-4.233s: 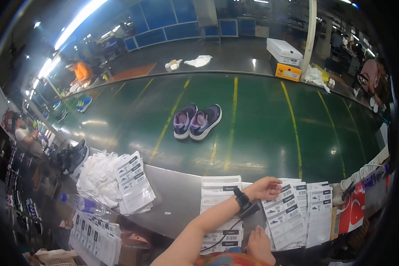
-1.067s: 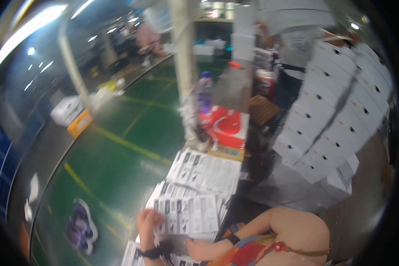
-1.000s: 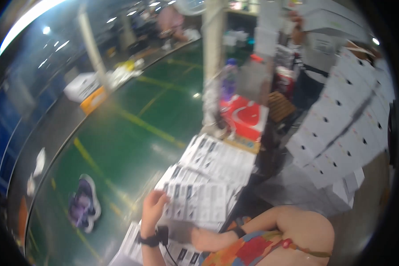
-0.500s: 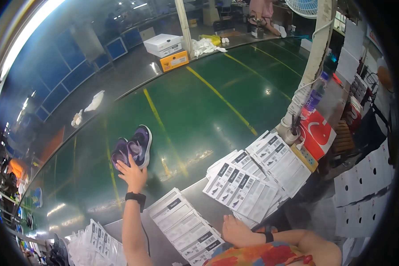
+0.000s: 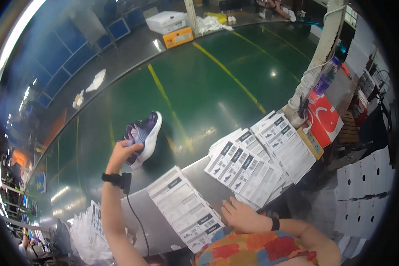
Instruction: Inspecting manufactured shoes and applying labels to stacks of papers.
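My left hand [image 5: 121, 154] reaches out over the green belt [image 5: 199, 84] and grips a pair of purple sneakers with white soles [image 5: 142, 135], tilted on edge. A black band sits on that wrist, with a cable hanging from it. My right hand [image 5: 241, 216] rests flat, fingers spread, on the grey table edge, touching the white printed label sheets [image 5: 186, 208]. More stacks of the same sheets [image 5: 257, 162] lie fanned out to its right.
A white post [image 5: 321, 53] stands at the belt's right end with a bottle and a cup beside it. A red box [image 5: 326, 122] sits near the sheets. Shoe boxes [image 5: 173, 27] lie across the belt. White bags [image 5: 91, 230] pile at lower left.
The view has swung back from the right side to the belt. My left hand left the sheets, reached to the sneakers and now grips them, tipping them up.
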The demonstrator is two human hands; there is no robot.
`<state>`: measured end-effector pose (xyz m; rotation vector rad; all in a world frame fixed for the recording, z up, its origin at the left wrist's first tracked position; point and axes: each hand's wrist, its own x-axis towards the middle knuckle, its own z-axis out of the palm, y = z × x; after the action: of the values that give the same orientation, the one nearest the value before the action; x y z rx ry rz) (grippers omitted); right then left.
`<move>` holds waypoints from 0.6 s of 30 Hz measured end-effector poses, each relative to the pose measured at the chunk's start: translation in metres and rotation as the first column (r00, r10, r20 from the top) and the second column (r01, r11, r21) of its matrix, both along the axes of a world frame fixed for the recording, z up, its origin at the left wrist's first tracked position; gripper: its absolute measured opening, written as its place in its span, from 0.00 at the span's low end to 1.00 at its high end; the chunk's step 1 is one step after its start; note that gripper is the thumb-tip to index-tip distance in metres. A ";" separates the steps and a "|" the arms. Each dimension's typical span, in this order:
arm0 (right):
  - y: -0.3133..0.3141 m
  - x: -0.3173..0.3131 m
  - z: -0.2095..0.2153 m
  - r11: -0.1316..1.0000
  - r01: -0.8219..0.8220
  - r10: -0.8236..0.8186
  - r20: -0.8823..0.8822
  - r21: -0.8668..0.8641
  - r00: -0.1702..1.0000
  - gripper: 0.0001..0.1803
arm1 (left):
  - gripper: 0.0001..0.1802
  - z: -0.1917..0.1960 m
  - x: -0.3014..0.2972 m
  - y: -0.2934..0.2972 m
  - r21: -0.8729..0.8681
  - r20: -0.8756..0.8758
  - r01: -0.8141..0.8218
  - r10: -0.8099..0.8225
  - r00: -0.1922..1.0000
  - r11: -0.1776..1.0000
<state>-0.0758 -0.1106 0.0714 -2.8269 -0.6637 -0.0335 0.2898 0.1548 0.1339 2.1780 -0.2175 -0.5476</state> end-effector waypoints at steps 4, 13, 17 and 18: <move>-0.012 0.010 0.034 0.856 0.025 0.051 -0.131 0.517 0.990 0.37 | 0.15 0.057 -0.104 0.009 -0.335 -0.062 -0.045 0.026 0.998 0.941; 0.021 0.026 0.030 0.725 0.345 -0.087 -0.418 0.596 0.904 0.63 | 0.15 0.011 -0.303 -0.043 0.196 0.410 0.194 -0.260 0.874 0.961; -0.013 0.030 0.030 0.658 0.439 -0.028 -0.562 0.612 0.826 0.53 | 0.11 -0.001 -0.312 -0.010 -0.129 0.332 0.009 0.035 0.943 0.992; -0.017 0.030 0.032 0.633 0.479 -0.054 -0.583 0.608 0.811 0.50 | 0.11 0.005 -0.313 -0.003 -0.040 0.372 -0.057 0.068 0.926 0.998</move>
<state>-0.0455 -0.1278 0.1035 -1.9556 -0.0250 0.3275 -0.0235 0.1517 0.1387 2.2384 -0.3554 -0.0869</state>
